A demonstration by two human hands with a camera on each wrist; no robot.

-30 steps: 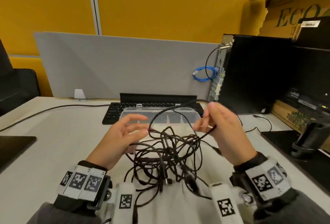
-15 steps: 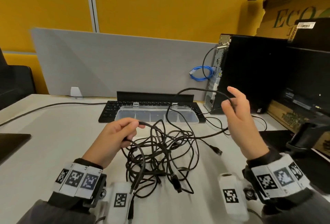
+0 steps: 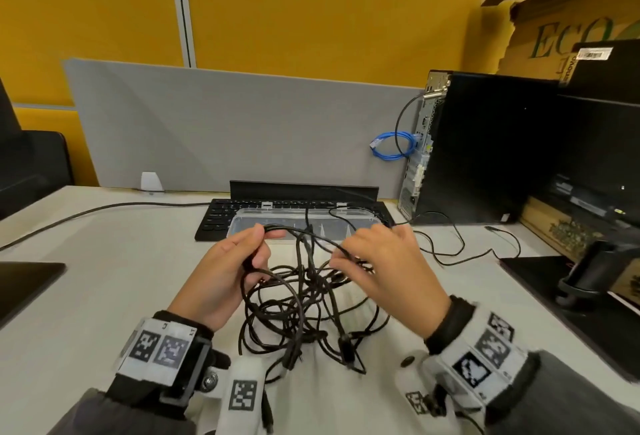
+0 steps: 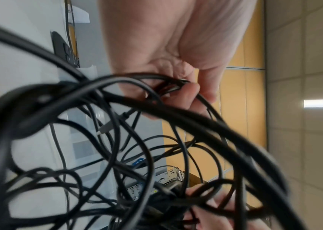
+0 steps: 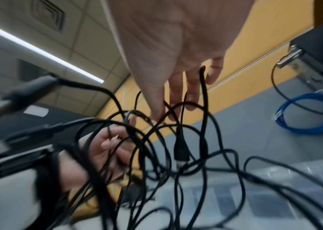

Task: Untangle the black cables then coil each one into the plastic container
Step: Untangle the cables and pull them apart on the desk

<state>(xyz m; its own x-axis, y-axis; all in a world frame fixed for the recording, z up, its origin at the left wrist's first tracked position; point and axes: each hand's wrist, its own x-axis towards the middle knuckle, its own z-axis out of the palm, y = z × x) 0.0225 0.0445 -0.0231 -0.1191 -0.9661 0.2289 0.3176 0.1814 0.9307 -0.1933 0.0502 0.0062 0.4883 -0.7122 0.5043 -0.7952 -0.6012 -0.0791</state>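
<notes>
A tangle of black cables (image 3: pixel 298 313) lies on the white desk in front of me. My left hand (image 3: pixel 239 261) pinches a looped strand at the upper left of the tangle, fingers curled around it (image 4: pixel 178 87). My right hand (image 3: pixel 381 261) reaches into the top right of the tangle; thumb and index tips (image 5: pixel 162 113) close on a strand, and another cable runs up between the fingers. One strand arcs between the two hands. The clear plastic container (image 3: pixel 249 223) sits just beyond the hands with its lid shut, and two strands lie over it.
A black keyboard (image 3: pixel 221 216) lies behind the container, against a grey partition (image 3: pixel 242 122). A black computer tower (image 3: pixel 485 150) with a blue cable coil (image 3: pixel 394 147) stands at the right. A monitor stand (image 3: pixel 588 271) is far right. A dark pad (image 3: pixel 20 282) lies at the left edge.
My right hand, which had pulled a strand up and out to the right, has come back down to the tangle. The left hand keeps its grip and sits slightly higher.
</notes>
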